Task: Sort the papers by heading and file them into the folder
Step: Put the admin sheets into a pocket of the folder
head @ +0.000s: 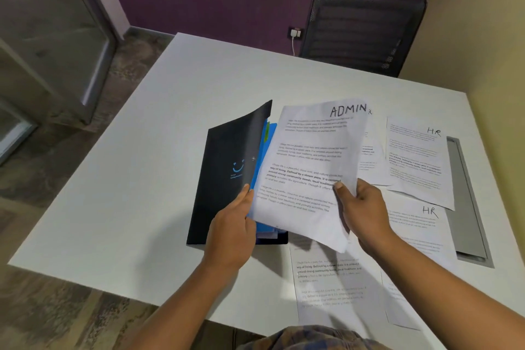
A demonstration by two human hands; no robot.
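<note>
One paper in hand: the ADMIN paper (pixel 312 167) is held off the counter (pixel 142 193), tilted over the right side of the opened folder (pixel 224 179); I cannot tell if it is one leaf or several.
Right hand: the right hand (pixel 366 216) pinches that paper's lower right edge, thumb on top.
Left hand: the left hand (pixel 233 224) grips the folder's cover edge and holds it raised, showing the blue dividers (pixel 268 136).
Hands: apart, each clamped on its own thing.
Done: headings seem at least partly grouped; what is already filed cannot be told.
Left: the ADMIN paper is not yet in. The upper HR paper (pixel 417 162), lower HR paper (pixel 417 224) and front-edge papers (pixel 329 284), headings hidden, lie loose on the counter, right of the folder.
</note>
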